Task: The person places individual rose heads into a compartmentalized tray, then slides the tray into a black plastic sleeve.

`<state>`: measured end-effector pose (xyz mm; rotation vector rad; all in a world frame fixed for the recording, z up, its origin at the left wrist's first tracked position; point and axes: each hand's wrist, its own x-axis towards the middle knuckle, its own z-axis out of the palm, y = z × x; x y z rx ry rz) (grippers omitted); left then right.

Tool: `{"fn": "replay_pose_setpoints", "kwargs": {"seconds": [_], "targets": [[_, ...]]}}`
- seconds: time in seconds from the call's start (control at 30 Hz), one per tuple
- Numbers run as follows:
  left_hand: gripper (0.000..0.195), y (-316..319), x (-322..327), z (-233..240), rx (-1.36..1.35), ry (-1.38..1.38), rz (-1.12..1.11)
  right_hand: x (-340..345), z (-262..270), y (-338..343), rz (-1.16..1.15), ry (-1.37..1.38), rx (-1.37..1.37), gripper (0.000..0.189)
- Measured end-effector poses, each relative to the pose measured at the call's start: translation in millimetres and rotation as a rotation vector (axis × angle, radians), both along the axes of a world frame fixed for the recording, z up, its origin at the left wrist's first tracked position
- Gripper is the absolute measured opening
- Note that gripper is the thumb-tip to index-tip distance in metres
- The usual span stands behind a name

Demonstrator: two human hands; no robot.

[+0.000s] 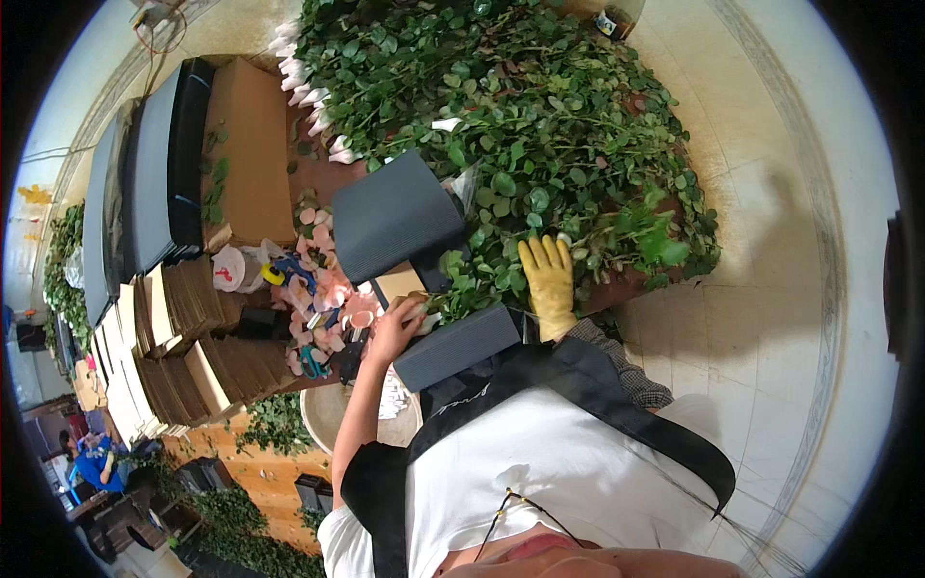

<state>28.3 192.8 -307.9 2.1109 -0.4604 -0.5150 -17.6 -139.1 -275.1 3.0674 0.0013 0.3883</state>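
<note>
My bare left hand (pixel 396 326) curls its fingers around a pale rose head (pixel 417 311) at the left end of a bunch of leafy rose stems (pixel 470 292). The bunch lies between a dark grey corrugated sheet (pixel 457 347) close to my apron and another dark corrugated sheet (pixel 397 215) standing up beyond it. A strip of tan cardboard (pixel 399 283) shows between the sheets. My right hand (pixel 549 283), in a yellow glove, lies flat against the leaves at the stem side, fingers extended and holding nothing visible.
A large heap of leafy rose stems (pixel 506 130) covers the table ahead, with white-sleeved heads (pixel 296 72) along its left edge. Leftward are loose pink petals (pixel 325 285), teal scissors (pixel 314 363), stacked cardboard (pixel 209 368) and dark sheets (pixel 155 155). A round tub (pixel 318 415) stands by my left arm.
</note>
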Motion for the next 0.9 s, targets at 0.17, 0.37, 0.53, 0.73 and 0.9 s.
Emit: {"fn": "replay_pose_setpoints", "kwargs": {"seconds": [0.17,0.37,0.53,0.73,0.9], "targets": [[0.036,-11.4,14.7,6.0,0.115,-0.412,-0.122,-5.7,-53.0,-46.5,0.134,0.344,0.407,0.061],[0.039,-8.3,1.3,3.3,0.133,-0.344,-0.067,82.4,69.6,-91.7,0.184,0.756,1.004,0.057],[0.037,-10.4,4.1,12.3,0.139,-0.296,-0.076,210.3,78.7,-52.2,0.268,0.246,0.919,0.049],[0.037,-5.5,3.8,0.9,0.247,-0.402,-0.091,422.5,37.5,24.6,0.528,-0.206,0.163,0.058],[0.033,-11.8,11.9,-3.0,0.254,-0.453,-0.081,514.3,-1.5,24.1,0.283,0.17,-0.257,0.045]]}}
